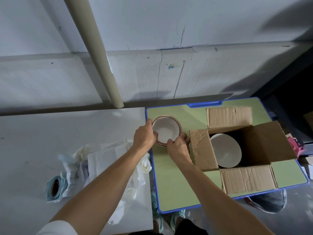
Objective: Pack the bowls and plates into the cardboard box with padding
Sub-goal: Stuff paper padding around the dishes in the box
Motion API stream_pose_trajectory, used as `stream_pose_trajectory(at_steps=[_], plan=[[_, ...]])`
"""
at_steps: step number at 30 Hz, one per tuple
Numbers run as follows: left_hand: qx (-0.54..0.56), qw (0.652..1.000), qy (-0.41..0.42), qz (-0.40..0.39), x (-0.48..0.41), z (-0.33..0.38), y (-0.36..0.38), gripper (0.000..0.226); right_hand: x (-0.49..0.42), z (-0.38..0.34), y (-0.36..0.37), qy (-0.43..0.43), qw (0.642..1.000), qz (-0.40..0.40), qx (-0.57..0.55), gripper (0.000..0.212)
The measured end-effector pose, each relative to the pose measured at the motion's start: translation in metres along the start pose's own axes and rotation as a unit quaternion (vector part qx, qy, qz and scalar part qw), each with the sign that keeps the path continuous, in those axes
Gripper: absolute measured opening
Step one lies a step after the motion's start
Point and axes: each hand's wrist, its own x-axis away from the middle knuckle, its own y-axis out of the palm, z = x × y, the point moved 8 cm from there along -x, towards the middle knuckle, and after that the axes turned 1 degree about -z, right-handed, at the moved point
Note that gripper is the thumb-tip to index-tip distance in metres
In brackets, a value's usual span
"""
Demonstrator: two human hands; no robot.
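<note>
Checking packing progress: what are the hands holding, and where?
A stack of white, brown-rimmed bowls: left hand grips its left rim, right hand its near-right side.

A pale, scuffed wall with a horizontal ledge fills the upper half. A beige pipe slants down it to a white counter. Beside that stands a green, blue-rimmed counter over grey floor. Shadow darkens the right corner.
</note>
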Motion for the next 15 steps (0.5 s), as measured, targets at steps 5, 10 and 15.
stream_pose_trajectory(at_steps=[5, 10, 15], plan=[[0.029, 1.0, -0.006, 0.006, -0.002, 0.005, -0.016, 0.025, 0.002, -0.016, -0.017, -0.006, 0.999, 0.022, -0.049, 0.038], [0.034, 0.999, -0.008, 0.031, -0.011, 0.009, -0.043, 0.03, -0.003, -0.043, -0.03, -0.054, 0.996, 0.033, -0.06, 0.04], [0.028, 0.998, -0.013, 0.048, -0.033, 0.016, -0.054, 0.025, -0.03, -0.06, -0.025, -0.072, 0.997, -0.004, -0.041, 0.056]])
